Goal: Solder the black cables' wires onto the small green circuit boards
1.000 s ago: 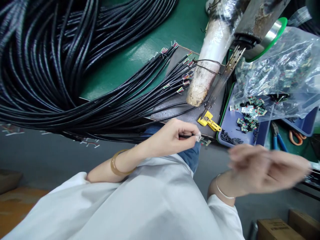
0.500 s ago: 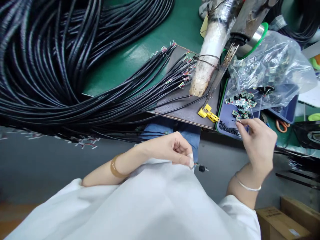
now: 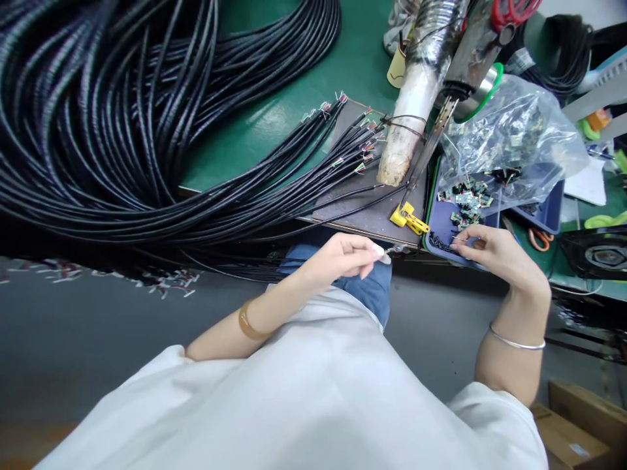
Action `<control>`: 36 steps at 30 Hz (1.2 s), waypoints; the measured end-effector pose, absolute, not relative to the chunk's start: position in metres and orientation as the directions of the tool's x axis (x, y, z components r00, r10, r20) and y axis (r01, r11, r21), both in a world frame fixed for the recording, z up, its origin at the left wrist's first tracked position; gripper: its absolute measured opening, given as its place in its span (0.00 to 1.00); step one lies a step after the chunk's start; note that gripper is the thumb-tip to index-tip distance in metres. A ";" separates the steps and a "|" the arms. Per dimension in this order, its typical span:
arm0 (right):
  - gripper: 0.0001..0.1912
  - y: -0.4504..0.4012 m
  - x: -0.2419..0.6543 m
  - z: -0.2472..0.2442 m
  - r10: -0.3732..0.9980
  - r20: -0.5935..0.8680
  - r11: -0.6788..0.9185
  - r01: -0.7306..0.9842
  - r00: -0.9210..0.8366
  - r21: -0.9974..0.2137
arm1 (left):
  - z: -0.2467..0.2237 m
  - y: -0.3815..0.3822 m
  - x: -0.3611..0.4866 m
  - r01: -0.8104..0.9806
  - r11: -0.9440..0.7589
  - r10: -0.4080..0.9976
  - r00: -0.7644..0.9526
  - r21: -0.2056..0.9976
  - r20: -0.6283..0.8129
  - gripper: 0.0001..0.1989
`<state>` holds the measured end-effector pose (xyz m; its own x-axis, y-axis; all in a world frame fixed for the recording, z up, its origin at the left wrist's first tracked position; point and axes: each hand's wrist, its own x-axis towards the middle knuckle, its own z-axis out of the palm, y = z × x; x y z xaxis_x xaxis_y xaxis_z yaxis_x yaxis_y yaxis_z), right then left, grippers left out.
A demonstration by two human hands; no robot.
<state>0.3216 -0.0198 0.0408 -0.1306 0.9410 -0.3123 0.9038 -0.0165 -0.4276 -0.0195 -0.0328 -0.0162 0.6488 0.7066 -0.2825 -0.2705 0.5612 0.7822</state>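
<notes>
My left hand (image 3: 351, 256) is closed in a pinch above my lap, just in front of the table edge. From its fingertips a small circuit board (image 3: 398, 249) sticks out to the right, blurred now. Over the front of a blue-purple tray (image 3: 441, 189), my right hand (image 3: 482, 245) pinches thumb and forefinger together; what they hold is too small to make out. Short black tubes (image 3: 439, 243) lie in the tray right by those fingertips. Behind them is a pile of small green circuit boards (image 3: 467, 202). A yellow clip (image 3: 409, 219) sits left of the tray.
Thick bundles of black cable (image 3: 235, 202) with stripped coloured ends cover the left side of the table. A soldering iron (image 3: 435, 140) slants down beside a wrapped white tube (image 3: 402, 137). A clear plastic bag (image 3: 524, 124) of boards, orange-handled scissors (image 3: 540, 239) and cardboard boxes (image 3: 573, 437) are at right.
My left hand has risen toward the table edge with the circuit board. My right hand has turned flatter and stays at the tray's front. The view has shifted slightly.
</notes>
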 end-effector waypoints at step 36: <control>0.04 -0.066 0.161 0.011 0.902 0.423 0.253 0.692 0.084 -0.676 | -0.010 -0.036 0.000 0.210 -0.343 0.926 0.237 0.916 0.292 0.11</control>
<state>0.1615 -0.0657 0.0106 0.0844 0.9021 0.4233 0.6922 0.2525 -0.6761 0.0000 -0.0364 -0.0097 0.2373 0.9264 0.2923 0.2099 -0.3426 0.9157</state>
